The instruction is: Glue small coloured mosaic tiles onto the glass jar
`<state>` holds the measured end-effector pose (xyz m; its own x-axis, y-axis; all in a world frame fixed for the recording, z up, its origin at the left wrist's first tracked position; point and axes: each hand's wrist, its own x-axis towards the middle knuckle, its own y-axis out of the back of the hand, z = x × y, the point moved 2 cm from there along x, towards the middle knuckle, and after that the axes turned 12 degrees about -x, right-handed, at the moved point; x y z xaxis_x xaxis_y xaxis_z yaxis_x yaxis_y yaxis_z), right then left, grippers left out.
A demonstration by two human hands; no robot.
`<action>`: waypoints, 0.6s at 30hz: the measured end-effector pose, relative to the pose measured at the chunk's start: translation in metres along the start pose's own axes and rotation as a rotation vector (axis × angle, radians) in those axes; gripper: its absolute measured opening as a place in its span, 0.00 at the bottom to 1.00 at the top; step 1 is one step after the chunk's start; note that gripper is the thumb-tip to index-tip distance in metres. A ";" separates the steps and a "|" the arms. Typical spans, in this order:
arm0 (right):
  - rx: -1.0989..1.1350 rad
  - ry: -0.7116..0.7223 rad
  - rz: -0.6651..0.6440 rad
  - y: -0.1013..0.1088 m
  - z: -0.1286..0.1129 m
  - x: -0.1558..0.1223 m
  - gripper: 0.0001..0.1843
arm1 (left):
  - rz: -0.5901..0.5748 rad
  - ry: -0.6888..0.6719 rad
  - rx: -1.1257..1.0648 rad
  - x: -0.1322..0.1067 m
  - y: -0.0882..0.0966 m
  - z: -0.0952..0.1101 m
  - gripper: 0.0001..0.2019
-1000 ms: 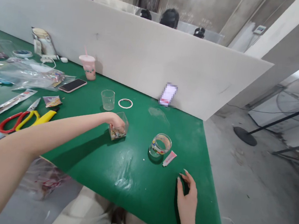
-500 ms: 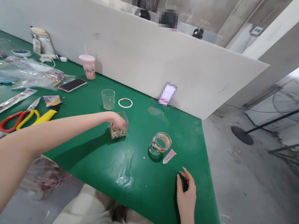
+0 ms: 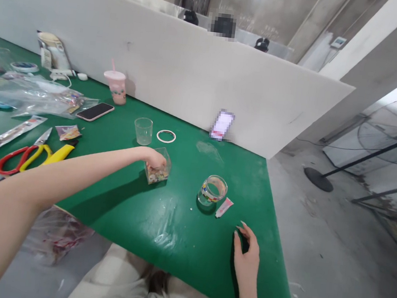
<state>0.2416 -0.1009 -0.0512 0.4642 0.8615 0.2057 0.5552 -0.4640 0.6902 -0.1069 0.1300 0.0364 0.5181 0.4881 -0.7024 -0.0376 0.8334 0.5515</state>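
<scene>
My left hand (image 3: 155, 160) reaches down into a small clear box (image 3: 157, 178) that holds many small, colourful pieces. Its fingers are bent downward and the fingertips are hidden among the pieces, so what they grip does not show. To the right stands a clear glass jar (image 3: 211, 192) with a band of coloured squares around its upper part. Beside the jar lies a small pink and white tube (image 3: 224, 208). Nearest to the tube, my right hand (image 3: 247, 245) rests on the green table with thumb and fingers apart, holding nothing.
Behind the box are a clear cup (image 3: 143, 132) and a white ring (image 3: 166, 136). Leftward lie a phone (image 3: 95, 112), red-handled scissors (image 3: 21, 157), a yellow cutter (image 3: 58, 152) and plastic bags (image 3: 39, 95). A pink tumbler (image 3: 115, 87) stands by the white partition (image 3: 179, 70).
My left hand stays in the box, with its fingers shifted slightly. The right hand keeps its place, and the whole view has moved a little.
</scene>
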 end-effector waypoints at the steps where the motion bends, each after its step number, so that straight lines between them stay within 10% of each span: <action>1: -0.003 -0.002 0.002 0.000 0.000 0.000 0.25 | 0.008 0.043 0.017 -0.001 0.000 0.001 0.17; 18: -0.008 -0.006 -0.026 0.002 -0.002 0.000 0.25 | -0.057 0.056 -0.151 -0.011 0.002 0.016 0.12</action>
<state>0.2414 -0.1016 -0.0490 0.4539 0.8720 0.1832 0.5614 -0.4396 0.7012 -0.0988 0.1220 0.0528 0.4749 0.4494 -0.7566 -0.1400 0.8874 0.4392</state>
